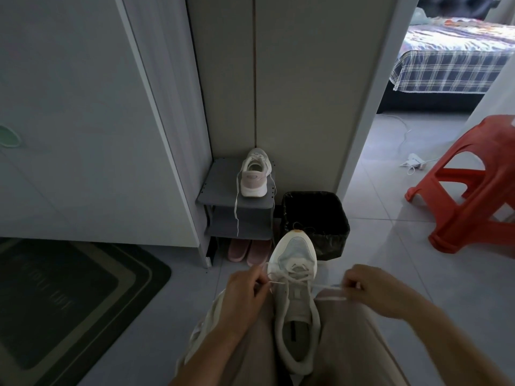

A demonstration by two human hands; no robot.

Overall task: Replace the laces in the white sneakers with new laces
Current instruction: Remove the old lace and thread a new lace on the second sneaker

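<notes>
From the head camera, the only view I have, the white sneaker (pixel 296 310) lies at six o'clock in the frame. It is wedged between the person's thighs, toe pointing away toward twelve and heel opening toward me. The left hand (pixel 245 291) sits at about seven o'clock and the right hand (pixel 367 288) at about five, each just beside the shoe's flanks. Both have fingers curled in narrow, and each pinches one end of the lace (pixel 324 286). The lace runs taut across the lowest eyelets near the toe, and the upper eyelets look bare. I judge the step to be evening out the first crossing. To do it well I would pull both ends level so the tails match, and keep the strand flat rather than twisted. I would then feed each tip up to the next eyelet on the opposite side, snugging after every pass. I cannot tell whether the tips are free of the fingers. The second sneaker (pixel 255 174) stands toward twelve on a grey shoe rack (pixel 211 190), heel facing me, with a loose lace dangling over the shelf edge. A black bin (pixel 315 218) stands just beside the rack, pink slippers (pixel 248 250) lie under it, and a red stool (pixel 473 185) is out at three o'clock.
</notes>
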